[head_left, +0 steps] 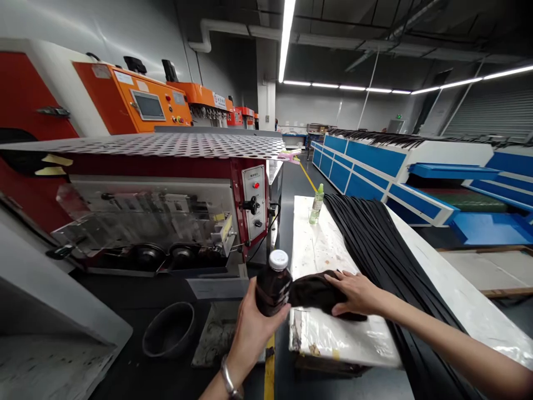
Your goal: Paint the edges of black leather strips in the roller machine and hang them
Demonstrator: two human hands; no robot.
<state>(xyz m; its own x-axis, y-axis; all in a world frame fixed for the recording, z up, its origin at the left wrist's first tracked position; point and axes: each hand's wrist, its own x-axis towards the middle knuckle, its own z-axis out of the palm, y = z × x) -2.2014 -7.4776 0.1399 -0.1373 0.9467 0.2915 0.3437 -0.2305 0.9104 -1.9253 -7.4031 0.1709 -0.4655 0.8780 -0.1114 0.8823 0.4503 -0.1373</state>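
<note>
My left hand point(254, 328) is wrapped round a dark bottle point(272, 289) with a white cap, held upright just off the near left corner of a white table point(328, 333). My right hand point(353, 293) rests on a dark brown cloth point(314, 290) that lies bunched on the table's near end and touches the bottle. Its fingers curl over the cloth. Black strips point(375, 239) lie side by side along the table to the right of that hand.
A green bottle point(317, 204) stands at the table's far end. A red machine point(166, 200) with a perforated top and control panel is at left. A dark bowl point(170, 329) sits on the floor. Blue machines point(375, 161) line the right.
</note>
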